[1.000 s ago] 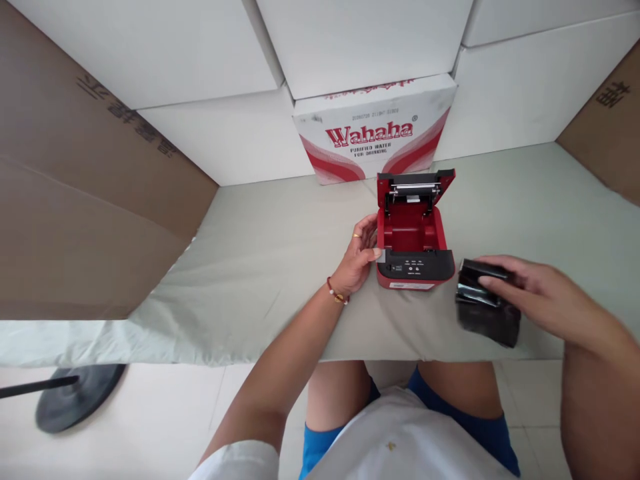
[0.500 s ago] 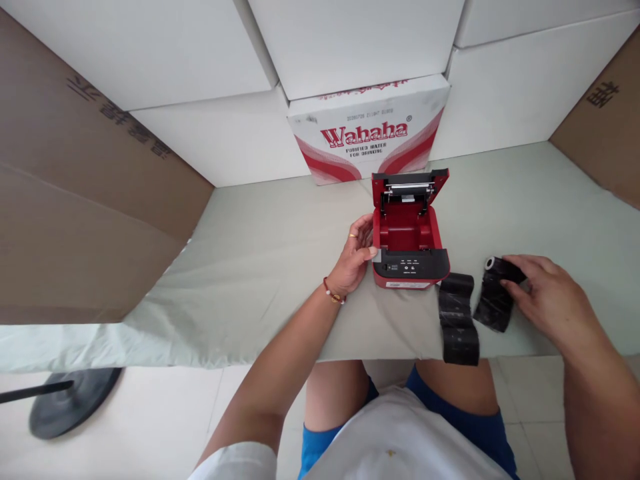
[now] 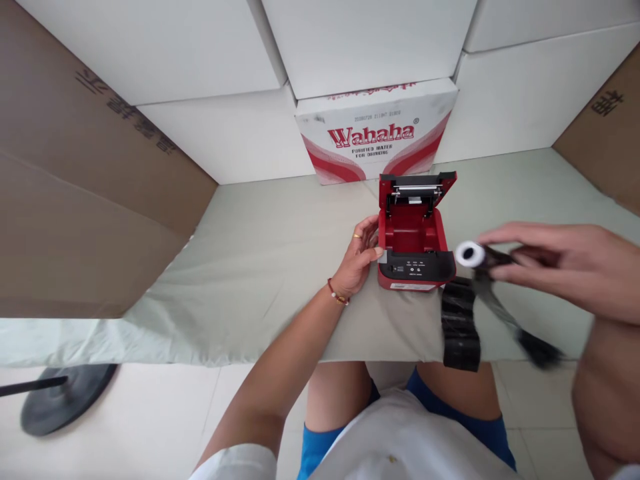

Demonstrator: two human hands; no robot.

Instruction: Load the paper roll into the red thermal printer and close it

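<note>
A small red-and-black label printer [image 3: 417,270] stands on the cloth-covered table with its lid raised and its red inner compartment bare. My left hand [image 3: 357,260] grips the printer's left side, thumb on the front corner and fingers behind. Right of the printer, my right hand [image 3: 545,257] is closed around a roll of black labels [image 3: 471,254], its white core facing the printer. A loose tail from this roll hangs down, blurred by motion. Below the printer's right corner lies a separate wavy black label strip [image 3: 460,327], its end over the table edge.
Behind the printer a Wahaha water carton [image 3: 375,137] leans against stacked white boxes [image 3: 370,47]. Large brown cartons stand at the left [image 3: 100,200] and right [image 3: 605,133]. The pale green tablecloth [image 3: 265,247] ends just before my lap. A black round base [image 3: 67,400] is on the floor.
My right hand has lifted the roll of black labels off the table and brought it left, closer to the printer, with its tail swinging. My left hand stays on the printer.
</note>
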